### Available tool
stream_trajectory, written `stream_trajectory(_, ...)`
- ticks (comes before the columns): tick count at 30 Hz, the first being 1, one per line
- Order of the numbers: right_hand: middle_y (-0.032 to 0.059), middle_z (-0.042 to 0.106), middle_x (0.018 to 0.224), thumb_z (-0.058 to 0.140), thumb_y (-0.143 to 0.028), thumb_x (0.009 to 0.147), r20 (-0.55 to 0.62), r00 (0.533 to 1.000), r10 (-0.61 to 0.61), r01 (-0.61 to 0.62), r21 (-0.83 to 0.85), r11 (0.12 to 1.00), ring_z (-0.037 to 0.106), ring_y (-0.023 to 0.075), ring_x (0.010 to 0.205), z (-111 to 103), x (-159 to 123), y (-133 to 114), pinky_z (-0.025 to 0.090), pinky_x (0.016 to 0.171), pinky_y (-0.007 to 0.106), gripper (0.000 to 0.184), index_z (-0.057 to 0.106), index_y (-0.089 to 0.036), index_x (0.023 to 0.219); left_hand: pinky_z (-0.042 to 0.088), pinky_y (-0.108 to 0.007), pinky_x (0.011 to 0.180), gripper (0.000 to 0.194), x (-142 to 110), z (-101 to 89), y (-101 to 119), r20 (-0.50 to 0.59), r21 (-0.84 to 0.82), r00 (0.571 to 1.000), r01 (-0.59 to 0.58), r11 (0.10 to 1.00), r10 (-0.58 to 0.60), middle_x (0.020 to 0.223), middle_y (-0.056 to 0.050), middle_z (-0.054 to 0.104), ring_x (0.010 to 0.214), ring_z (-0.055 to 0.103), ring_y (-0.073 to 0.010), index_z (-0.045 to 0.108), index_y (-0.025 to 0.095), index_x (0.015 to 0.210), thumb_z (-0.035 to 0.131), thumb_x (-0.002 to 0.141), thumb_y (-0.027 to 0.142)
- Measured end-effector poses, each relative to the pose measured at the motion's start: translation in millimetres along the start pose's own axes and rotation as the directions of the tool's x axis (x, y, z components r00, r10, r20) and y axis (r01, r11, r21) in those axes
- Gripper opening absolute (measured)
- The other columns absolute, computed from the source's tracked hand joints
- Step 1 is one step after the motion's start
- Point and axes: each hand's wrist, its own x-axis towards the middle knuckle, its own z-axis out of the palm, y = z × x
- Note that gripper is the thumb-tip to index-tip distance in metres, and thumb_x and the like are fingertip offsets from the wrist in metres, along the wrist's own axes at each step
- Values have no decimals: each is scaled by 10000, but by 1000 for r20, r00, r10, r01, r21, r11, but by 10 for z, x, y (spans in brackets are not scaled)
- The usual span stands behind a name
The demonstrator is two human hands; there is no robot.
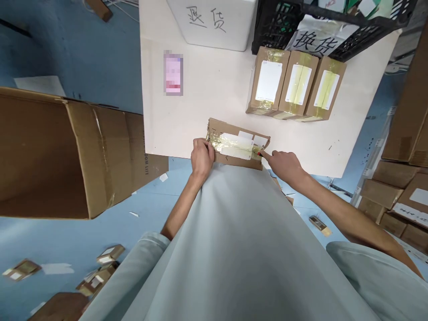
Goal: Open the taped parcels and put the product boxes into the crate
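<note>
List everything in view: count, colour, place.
Table: 1, white, centre.
Taped box: 1, brown, table's near edge.
Boxes: 3, brown, table's right.
Bin: 1, white, table's far side.
Crate: 1, black, right of bin.
Paper sign: 1, white, crate's front.
Blurred item: 1, pinkish, table's left.
Open carton: 1, brown, left side.
Stacked cartons: several, brown, far right.
Floor: 1, blue, around table.
Floor boxes: several, brown, mostly lower left.
Scraps: several, white, floor.
Small item: 1, reddish, taped box's right end.
Garment: 1, pale grey-blue, bottom centre.
Left hand: 1, bare, taped box's left end.
Right hand: 1, bare, taped box's right end.
</note>
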Motion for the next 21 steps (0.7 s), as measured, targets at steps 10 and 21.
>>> stream_trajectory(10, 229, 772, 1322, 504, -31, 1076, -2, 1000, 18, -18, 10, 1000, 786, 301, 1139, 130, -56, 63, 446, 791, 344, 759, 395, -201, 1808, 590, -453, 1060, 165, 0, 163, 5, -70, -39, 997, -22, 999, 19, 1301, -151, 640, 1211, 687, -293, 501, 272, 991, 503, 1082, 134)
stream_trajectory(21, 219, 767, 1316, 513, -2, 1046, -39, 999, -2, 2, 11, 1000, 750, 300, 1149, 183, -88, 163, 425, 766, 349, 770, 432, -194, 1787, 557, -475, 1119, 149, -4, 191, 12, -119, -33, 992, 27, 999, -30, 1185, -132, 662, 1203, 673, -314, 506, 274, 991, 527, 1093, 168)
